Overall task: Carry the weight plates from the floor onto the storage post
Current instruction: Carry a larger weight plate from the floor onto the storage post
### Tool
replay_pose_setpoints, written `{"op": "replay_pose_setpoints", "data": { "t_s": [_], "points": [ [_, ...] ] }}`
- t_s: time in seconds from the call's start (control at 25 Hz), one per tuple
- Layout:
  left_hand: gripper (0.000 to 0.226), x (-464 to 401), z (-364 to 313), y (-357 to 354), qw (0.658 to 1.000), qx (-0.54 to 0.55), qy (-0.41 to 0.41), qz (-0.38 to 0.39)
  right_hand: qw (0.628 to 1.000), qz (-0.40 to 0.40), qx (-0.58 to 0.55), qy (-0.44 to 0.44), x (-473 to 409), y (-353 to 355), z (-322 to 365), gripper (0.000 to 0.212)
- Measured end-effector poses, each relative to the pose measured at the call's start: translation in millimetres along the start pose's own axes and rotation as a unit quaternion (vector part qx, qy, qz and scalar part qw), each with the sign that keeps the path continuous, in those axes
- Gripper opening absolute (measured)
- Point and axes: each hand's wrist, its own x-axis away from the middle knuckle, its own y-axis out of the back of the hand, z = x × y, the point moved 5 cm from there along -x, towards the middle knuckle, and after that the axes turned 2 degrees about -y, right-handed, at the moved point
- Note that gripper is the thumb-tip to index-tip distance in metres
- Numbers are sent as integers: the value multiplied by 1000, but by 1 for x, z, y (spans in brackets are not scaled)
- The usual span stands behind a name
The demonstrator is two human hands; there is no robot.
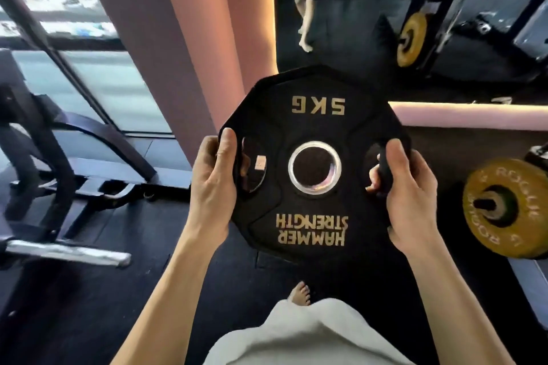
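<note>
Dark floor (89, 290), yellow plate (510, 207) rightward.

A gym: yellow weight plates (504, 207) on a post, black rubber floor (89, 305), machine frames (44, 133)

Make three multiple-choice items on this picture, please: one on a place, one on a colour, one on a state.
1. Where is the yellow plate?
A. on a post at the right
B. in the left hand
C. on the silver bar

2. What colour is the lettering on the 5 kg plate?
A. white
B. gold
C. red

3. How is the 5 kg plate held?
A. by one hand
B. by both hands
C. it lies on the floor

Key: 1 A, a black post passes through its hole; 2 B, gold letters; 3 B, left hand and right hand grip its side openings.
</note>
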Motion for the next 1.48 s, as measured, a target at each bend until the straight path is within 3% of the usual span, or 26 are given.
{"op": "replay_pose_setpoints", "data": {
  "t_s": [0.32, 0.44, 0.52, 0.68, 0.84, 1.12, 1.48],
  "points": [
    [33, -200, 28, -135, 994, -4, 4, 107, 994, -105, -12, 34, -183, 3, 34, 19],
    [35, -260, 43, -195, 984, -11, 5, 180, 986, -159, 4, 55, -234, 20, 39, 27],
    [37, -302, 59, -241, 973, -4, 17, 231, 974, -219, 16, 63, -270, 31, 39, 33],
    [56, -377, 81, -338, 943, -11, 23, 333, 937, -338, 1, 84, -335, 50, 43, 27],
    [49, -437, 90, -445, 898, -16, 43, 437, 889, -448, -11, 93, -386, 70, 58, 28],
    [31, -430, 93, -613, 808, 31, 65, 585, 794, -591, -16, 141, -413, 135, 96, 29],
    [46, -359, 69, -798, 766, 122, 51, 629, 716, -664, 25, 213, -427, 273, 179, 29]
  ]
}}
